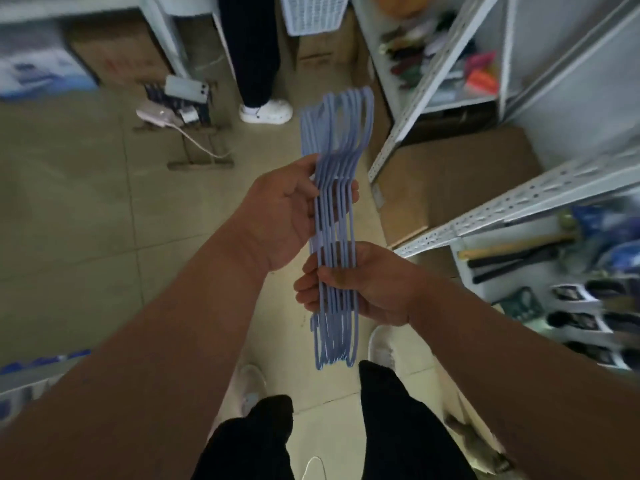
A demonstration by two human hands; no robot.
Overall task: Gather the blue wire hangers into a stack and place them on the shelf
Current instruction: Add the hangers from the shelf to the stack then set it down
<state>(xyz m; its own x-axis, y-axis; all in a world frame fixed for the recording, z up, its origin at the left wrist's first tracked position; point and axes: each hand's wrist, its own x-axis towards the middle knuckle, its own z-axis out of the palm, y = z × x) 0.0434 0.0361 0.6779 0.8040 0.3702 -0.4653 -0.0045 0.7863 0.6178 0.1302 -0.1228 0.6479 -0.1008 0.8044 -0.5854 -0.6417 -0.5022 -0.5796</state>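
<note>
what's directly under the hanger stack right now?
Under the blue wire hangers, held by the left hand and right hand, lie floor tiles and a white shoe. Tiles right behind the stack and hands are hidden.

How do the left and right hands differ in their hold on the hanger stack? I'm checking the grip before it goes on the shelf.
The left hand holds the blue wire hangers farther from the body, near mid-length; the right hand holds them nearer the body, toward the lower end. The left hand comes in from the stack's left side, the right hand from its right. Both have fingers wrapped round the same stack, held in the air.
</note>
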